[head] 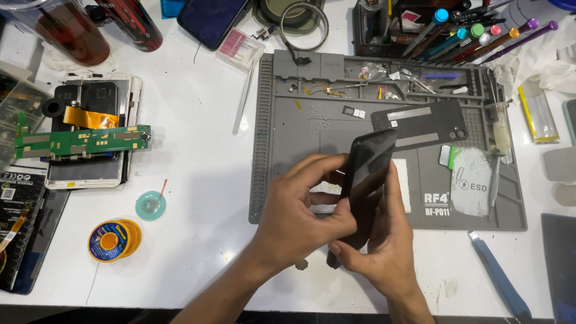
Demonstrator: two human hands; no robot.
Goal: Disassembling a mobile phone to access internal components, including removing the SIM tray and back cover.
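A black smartphone (pixel 367 165) is held tilted on edge over the grey silicone repair mat (pixel 300 90). My left hand (pixel 303 216) grips its left edge with thumb and fingers curled against the side. Under and behind the phone, my right hand (pixel 384 240) supports its lower end with the fingers wrapped around the back. A black phone back cover (pixel 420 123) lies on the mat just beyond the phone, camera holes to the right.
Several small screws and flex parts (pixel 336 90) lie at the mat's top. A disassembled tablet with a green circuit board (pixel 84 141) sits left. Solder wick spools (pixel 111 240), a rack of screwdrivers (pixel 468 33), a blue pry tool (pixel 498 276) and a screwdriver (pixel 495 180) are around.
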